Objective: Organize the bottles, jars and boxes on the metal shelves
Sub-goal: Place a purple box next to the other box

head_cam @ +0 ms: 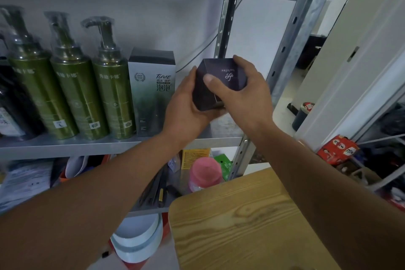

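A small dark purple box (205, 92) hangs just above the right end of the metal shelf (65, 145). My left hand (186, 107) cups it from the left and below. My right hand (238, 87) grips its top and right side, thumb on the front face. To its left on the shelf stand a grey-white carton (152, 92) and three green pump bottles (111, 94), (74, 96), (37, 94). A dark bottle (11, 111) sits at the far left edge.
The shelf's upright posts (291, 35) rise right of the box. On the lower shelf sit a pink-capped bottle (205, 173), a yellow box (195, 158) and bags. A wooden table top (241, 221) lies in front. Red packets (337, 149) lie at the right.
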